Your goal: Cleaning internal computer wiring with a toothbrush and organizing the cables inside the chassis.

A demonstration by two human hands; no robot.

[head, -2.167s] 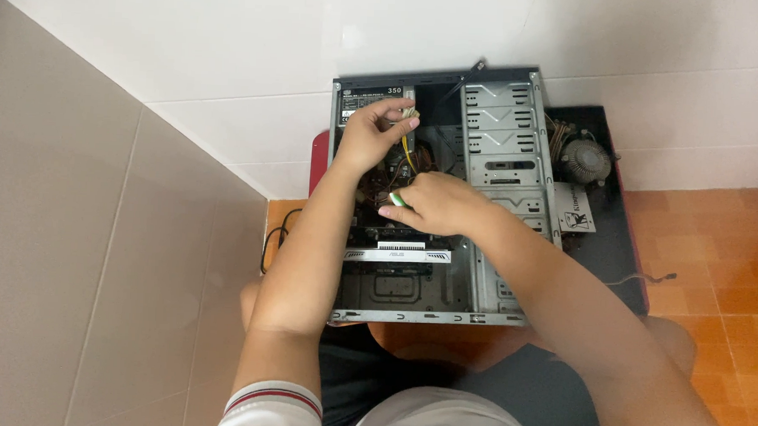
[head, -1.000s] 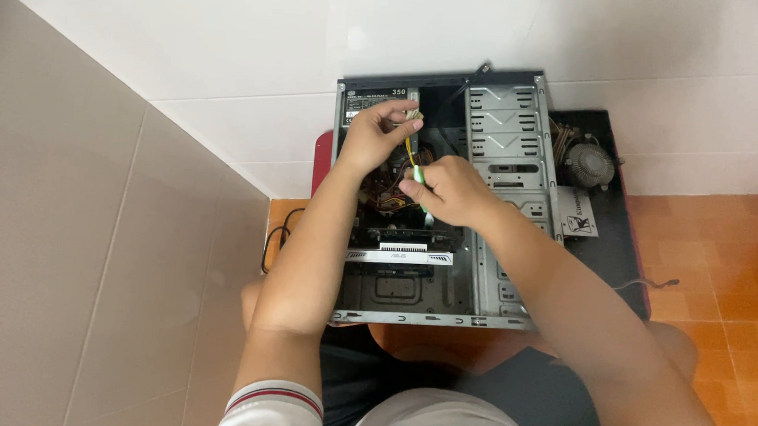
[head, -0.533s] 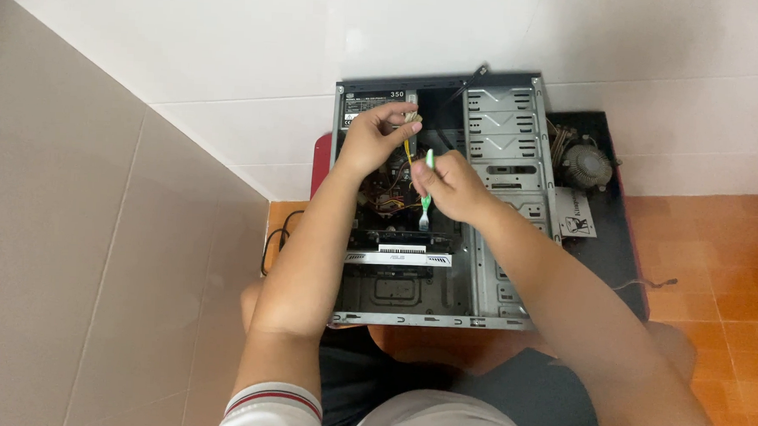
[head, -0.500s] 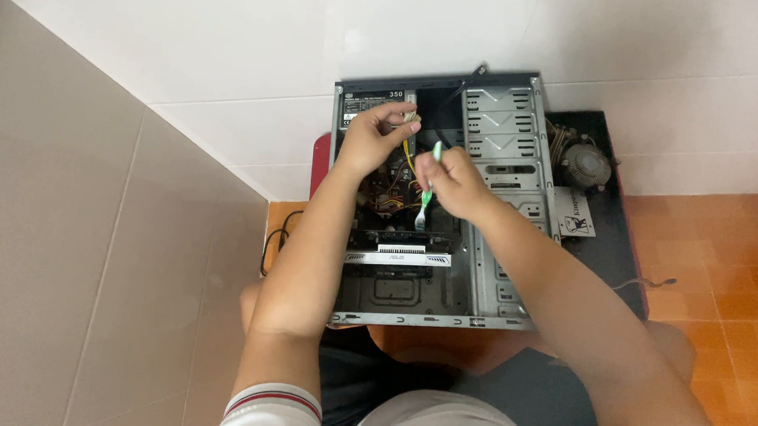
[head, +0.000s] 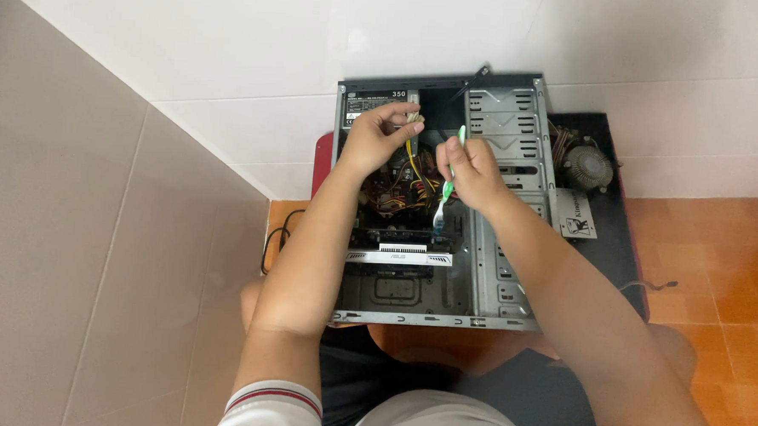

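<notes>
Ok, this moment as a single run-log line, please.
left hand: holding cable bundle aside | right hand: gripping green-white toothbrush, bristles down | open computer case: on its side | cooler fan: outside case

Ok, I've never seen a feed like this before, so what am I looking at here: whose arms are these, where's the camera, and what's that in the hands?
This is one camera worn on a person's head, looking straight down, so both arms are that person's own. An open desktop computer case lies on its side on the floor against a white wall. The left hand pinches a bundle of yellow cables near the power supply. The right hand holds a green and white toothbrush, head pointing down into the case. Beside the case, on a black panel, lie a round cooler fan and a small flat drive.
</notes>
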